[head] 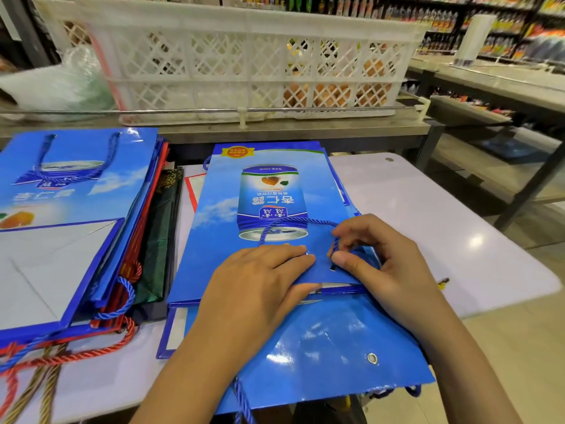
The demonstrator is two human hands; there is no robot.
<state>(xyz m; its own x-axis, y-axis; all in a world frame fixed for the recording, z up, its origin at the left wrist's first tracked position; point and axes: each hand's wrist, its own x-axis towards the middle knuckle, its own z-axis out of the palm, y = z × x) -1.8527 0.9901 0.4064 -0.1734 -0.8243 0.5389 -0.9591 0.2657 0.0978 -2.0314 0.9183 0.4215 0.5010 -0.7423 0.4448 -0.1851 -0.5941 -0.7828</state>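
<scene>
1. Looks like handle-fitting in progress: working the blue cord (293, 221) at a flat blue bag (220, 228), lying mid-table (428, 209) on top of another bag.
2. Left hand (260, 276) spread flat, fingers straight, pinning the bag down.
3. Right hand (376, 258) pinching the cord just at the hole (332, 267).
4. Next up, probably: guiding the cord through that hole, which calls for careful aim and a steady bag.
5. Printed can reads "杏仁露", upside down from here; smaller print too blurred to read.

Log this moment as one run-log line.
left hand: presses blue paper bag flat | right hand: pinches blue rope handle at bag's hole | stack of bags: to the left
</scene>
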